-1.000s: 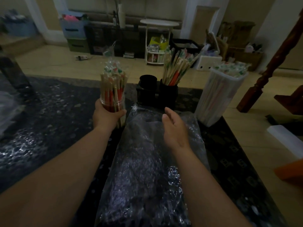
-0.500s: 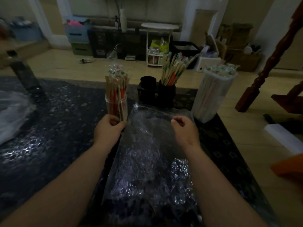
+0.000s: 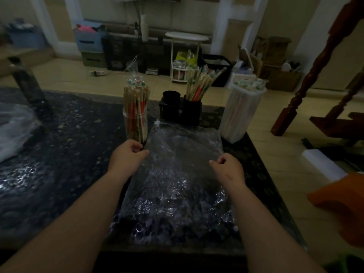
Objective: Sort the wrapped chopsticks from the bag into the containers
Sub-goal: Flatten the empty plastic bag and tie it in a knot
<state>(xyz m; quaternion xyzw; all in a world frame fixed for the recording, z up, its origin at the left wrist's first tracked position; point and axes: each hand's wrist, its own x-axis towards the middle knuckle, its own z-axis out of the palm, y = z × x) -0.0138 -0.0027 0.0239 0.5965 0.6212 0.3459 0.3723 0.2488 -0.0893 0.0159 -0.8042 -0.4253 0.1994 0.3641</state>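
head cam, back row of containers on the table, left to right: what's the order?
clear jar of wrapped chopsticks → empty black cup → black cup holding chopsticks → tall white container

You have a clear crinkled plastic bag (image 3: 177, 174), glinting white, on a dark counter (image 3: 69, 154) speckled with pale flecks. Behind the bag's left corner, a clear glass jar (image 3: 135, 125) shows tan sticks (image 3: 136, 99) banded red and green. Behind its far edge is a black two-cup plastic holder (image 3: 180, 110); behind its right corner, a tall milky-white plastic tub (image 3: 240, 115). Right of the bag, an orange shape (image 3: 338, 203).
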